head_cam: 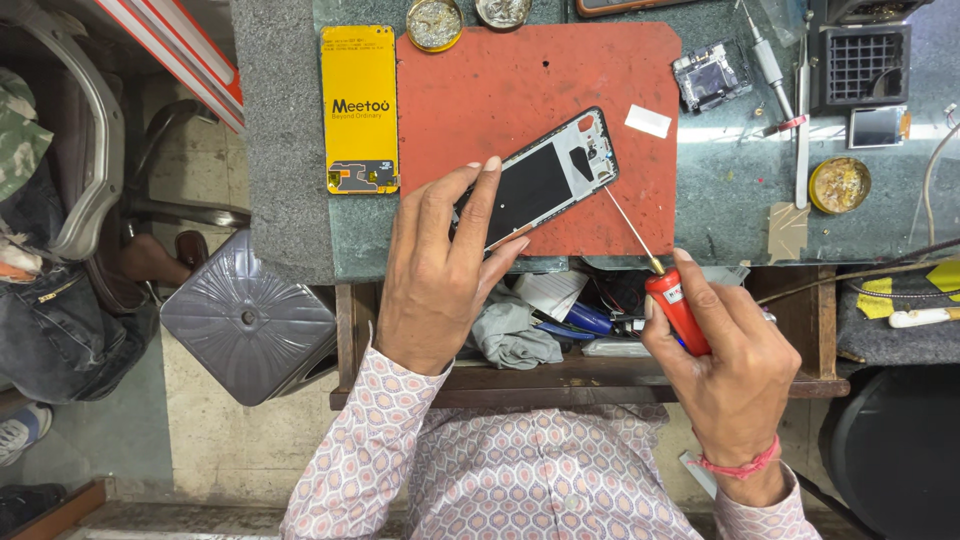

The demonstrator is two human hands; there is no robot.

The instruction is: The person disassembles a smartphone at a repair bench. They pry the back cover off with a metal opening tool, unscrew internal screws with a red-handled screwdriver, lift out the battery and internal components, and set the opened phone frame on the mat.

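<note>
I see the left hand (435,270) pinning the phone frame (540,180) down on the red mat (500,80). Its fingers (480,195) are spread narrow, thumb at the frame's lower edge, fingertips on the near end. The frame lies diagonal on the mat, back open, dark panel showing. The right hand (730,350) has its fingers closed around the red handle of a screwdriver (675,305). The thin shaft angles up-left, tip touching the frame's right edge near the top corner. A yellow back cover (360,100) lies flat on the surface (290,150), just left of the mat. An open drawer (580,375) with clutter sits below the hands.
</note>
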